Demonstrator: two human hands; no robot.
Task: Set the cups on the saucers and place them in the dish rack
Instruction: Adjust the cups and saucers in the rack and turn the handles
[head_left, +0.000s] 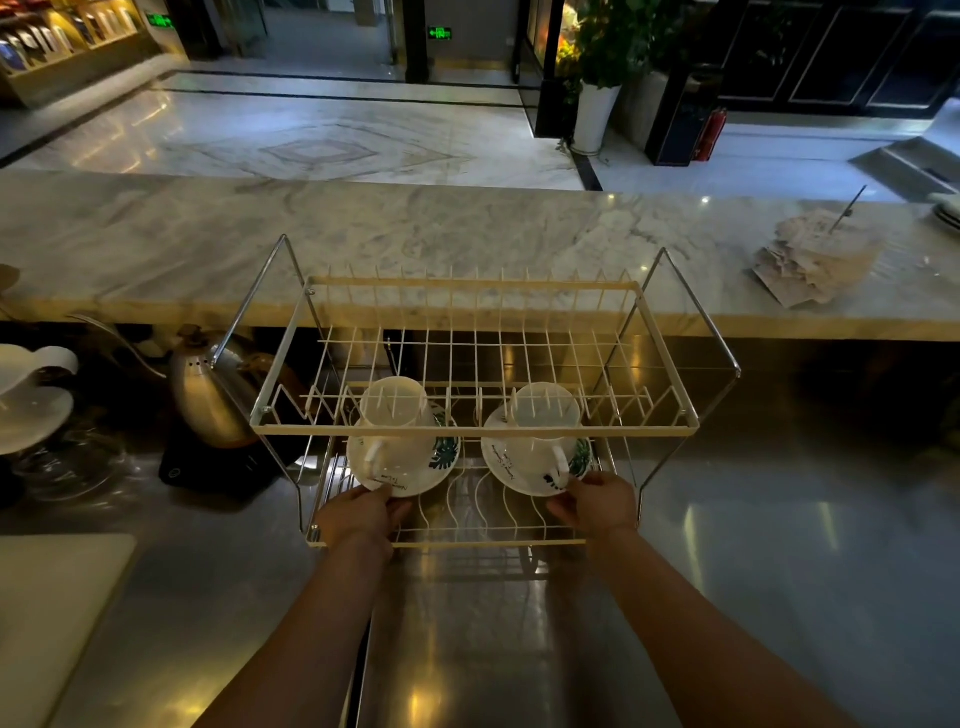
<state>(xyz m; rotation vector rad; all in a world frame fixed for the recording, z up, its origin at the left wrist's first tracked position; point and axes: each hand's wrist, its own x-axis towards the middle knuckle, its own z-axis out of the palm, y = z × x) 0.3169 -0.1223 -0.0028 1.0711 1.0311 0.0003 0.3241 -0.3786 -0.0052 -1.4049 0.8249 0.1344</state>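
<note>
- Done: I see both cups on saucers, inside the rack.
- My left hand and right hand pinch the saucer rims.
- Left: letting go.

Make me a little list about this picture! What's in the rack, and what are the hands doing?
rack: two-tier wire dish rack on a steel counter
lower tier: left cup on left saucer; right cup on right saucer
upper tier: nothing in it
left hand: holding the left saucer's near rim
right hand: holding the right saucer's near rim
beside rack: metal kettle
</note>
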